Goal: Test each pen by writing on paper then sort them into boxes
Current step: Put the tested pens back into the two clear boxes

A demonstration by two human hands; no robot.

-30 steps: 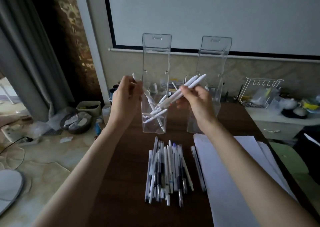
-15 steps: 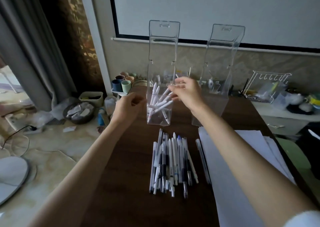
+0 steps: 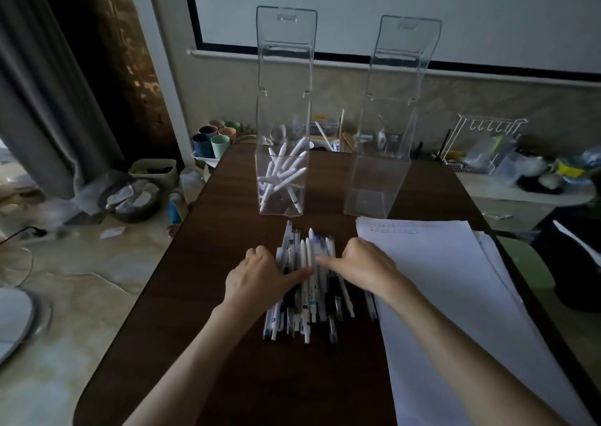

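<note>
A dark wooden table (image 3: 227, 360) runs up the middle of the frame, seen from above and behind two bare forearms. In the centre lies a pile of pens (image 3: 305, 308), white and dark, side by side and pointing away from the viewer. The left hand (image 3: 260, 279) rests on the pile's left edge, fingers curled down beside the pens and thumb stretched across them. The right hand (image 3: 361, 266) lies knuckles-up on the pile's right side, one finger reaching left to touch a white pen. Whether either hand actually grasps a pen cannot be told, since the fingertips are hidden.

Above the pile stand two tall clear plastic boxes: the left box (image 3: 283, 51) holds a loose bundle of white pens (image 3: 283, 172) leaning at angles, and the right box (image 3: 390, 100) stands apart from it. A stack of white paper (image 3: 439, 279) fills the lower right, just beside the pile. Coloured cups (image 3: 214, 139) sit at centre left, off the table.
</note>
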